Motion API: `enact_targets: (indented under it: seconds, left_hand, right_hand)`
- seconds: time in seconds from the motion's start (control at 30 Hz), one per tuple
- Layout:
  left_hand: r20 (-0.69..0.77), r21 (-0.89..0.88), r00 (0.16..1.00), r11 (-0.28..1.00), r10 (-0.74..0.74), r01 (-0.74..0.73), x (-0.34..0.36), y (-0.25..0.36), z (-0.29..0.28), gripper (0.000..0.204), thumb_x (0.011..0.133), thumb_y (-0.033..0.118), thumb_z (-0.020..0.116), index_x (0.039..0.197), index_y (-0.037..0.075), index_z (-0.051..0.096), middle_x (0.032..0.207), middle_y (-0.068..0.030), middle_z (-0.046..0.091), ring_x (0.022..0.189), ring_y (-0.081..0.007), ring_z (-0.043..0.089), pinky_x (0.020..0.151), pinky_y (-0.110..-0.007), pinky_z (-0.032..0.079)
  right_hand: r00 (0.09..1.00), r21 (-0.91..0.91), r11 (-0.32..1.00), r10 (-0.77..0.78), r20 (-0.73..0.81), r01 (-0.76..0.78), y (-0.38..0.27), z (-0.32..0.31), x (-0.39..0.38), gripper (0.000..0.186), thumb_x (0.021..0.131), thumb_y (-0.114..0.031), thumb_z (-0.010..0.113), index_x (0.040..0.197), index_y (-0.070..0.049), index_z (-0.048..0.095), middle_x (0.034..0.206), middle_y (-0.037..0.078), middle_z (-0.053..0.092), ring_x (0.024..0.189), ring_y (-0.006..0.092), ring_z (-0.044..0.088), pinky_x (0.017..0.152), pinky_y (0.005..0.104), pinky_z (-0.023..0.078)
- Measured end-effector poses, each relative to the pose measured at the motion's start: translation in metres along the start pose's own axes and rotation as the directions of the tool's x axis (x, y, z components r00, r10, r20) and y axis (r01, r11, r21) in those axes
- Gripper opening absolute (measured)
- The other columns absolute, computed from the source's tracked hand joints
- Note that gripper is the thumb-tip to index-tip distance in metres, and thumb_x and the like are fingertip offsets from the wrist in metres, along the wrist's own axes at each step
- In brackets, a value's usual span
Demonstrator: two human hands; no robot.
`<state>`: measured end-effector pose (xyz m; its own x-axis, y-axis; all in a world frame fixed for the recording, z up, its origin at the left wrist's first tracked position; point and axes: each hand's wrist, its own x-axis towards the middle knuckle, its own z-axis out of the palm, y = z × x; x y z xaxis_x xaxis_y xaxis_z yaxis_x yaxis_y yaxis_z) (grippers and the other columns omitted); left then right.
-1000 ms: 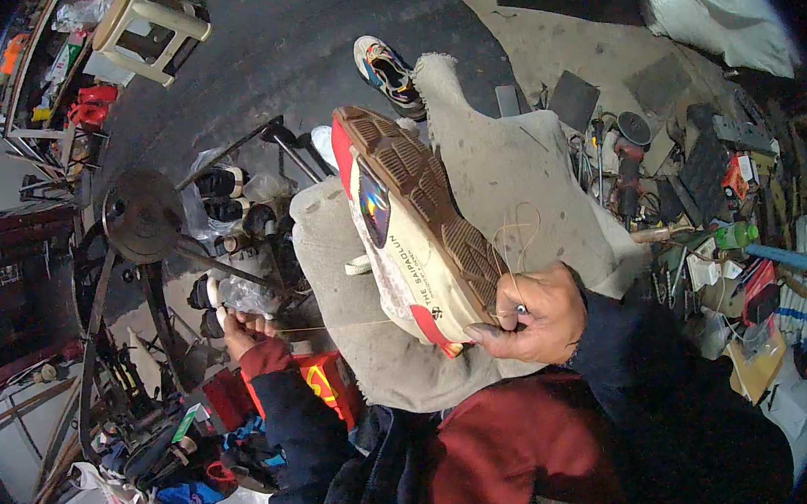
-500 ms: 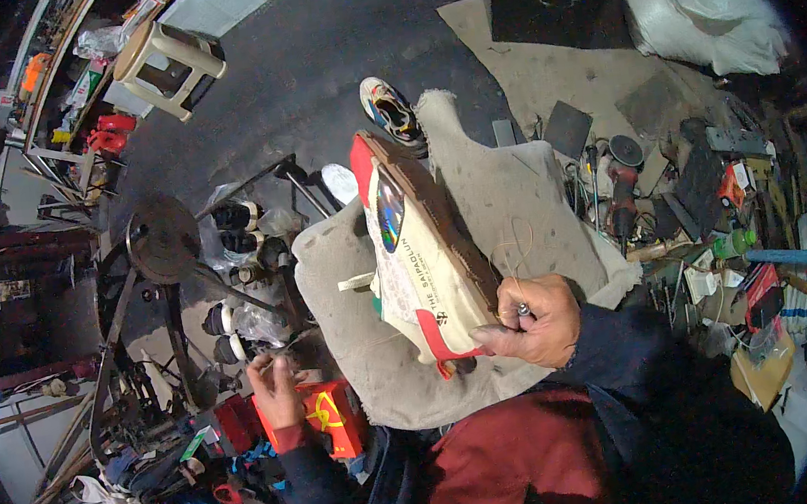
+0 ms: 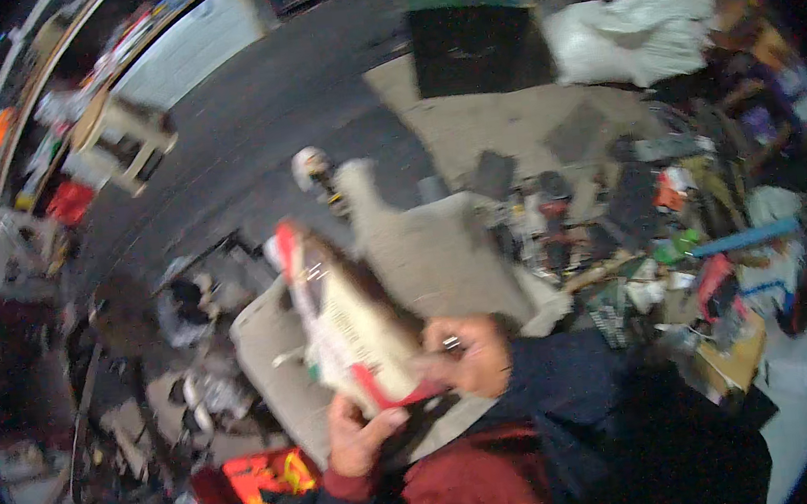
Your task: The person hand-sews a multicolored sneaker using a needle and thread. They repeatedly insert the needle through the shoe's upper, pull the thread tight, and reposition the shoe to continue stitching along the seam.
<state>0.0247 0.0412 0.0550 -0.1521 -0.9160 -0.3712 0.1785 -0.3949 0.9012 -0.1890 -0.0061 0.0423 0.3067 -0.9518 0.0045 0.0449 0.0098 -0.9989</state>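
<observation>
Messy workshop floor lies below while the right hand (image 3: 468, 355) and left hand (image 3: 356, 439) both grip the cream sports shoe with red trim (image 3: 348, 332) over the lap; it looks light, bendy, best held at heel.

We count one shoe (image 3: 348, 332) held in two hands, left hand (image 3: 356, 439) and right hand (image 3: 468, 353); one beige cloth (image 3: 424, 260); one wooden stool (image 3: 126, 134); one white sack (image 3: 631, 26); one black box (image 3: 471, 48).
</observation>
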Motion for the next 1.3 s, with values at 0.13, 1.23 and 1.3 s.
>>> enact_targets:
  seconds: [0.13,1.23,1.3]
  left_hand:
    - [0.061,-0.004,0.998,1.000,-0.017,0.017,0.021,0.005,0.011,0.053,0.073,0.011,0.077,0.120,-0.001,0.056,0.102,-0.0074,0.066,0.089,-0.0195,0.066,0.079,-0.032,0.054]
    - [0.080,-0.171,0.997,0.985,-0.002,0.015,0.032,0.003,0.009,0.083,0.071,0.026,0.085,0.138,0.003,0.042,0.113,-0.0089,0.064,0.098,-0.0226,0.066,0.083,-0.034,0.055]
    - [0.076,-0.198,0.997,0.980,0.030,-0.014,0.032,-0.001,0.008,0.081,0.072,0.025,0.084,0.138,0.003,0.043,0.112,-0.0083,0.064,0.098,-0.0224,0.066,0.083,-0.034,0.055]
  right_hand:
    - [0.996,-0.096,0.992,-0.084,-0.008,0.083,0.004,-0.004,0.004,0.032,0.089,-0.029,0.073,0.076,-0.006,0.056,0.061,0.011,0.058,0.057,0.0177,0.057,0.056,0.0361,0.045]
    - [0.984,-0.198,0.979,-0.008,0.178,0.044,-0.027,-0.032,-0.046,0.048,0.087,-0.001,0.060,0.135,-0.007,0.059,0.081,0.014,0.062,0.072,0.0300,0.061,0.067,0.0380,0.048]
    - [0.981,-0.198,0.978,-0.019,0.194,0.058,-0.027,-0.032,-0.046,0.047,0.088,-0.001,0.060,0.135,-0.007,0.059,0.081,0.015,0.062,0.071,0.0301,0.061,0.067,0.0377,0.048]
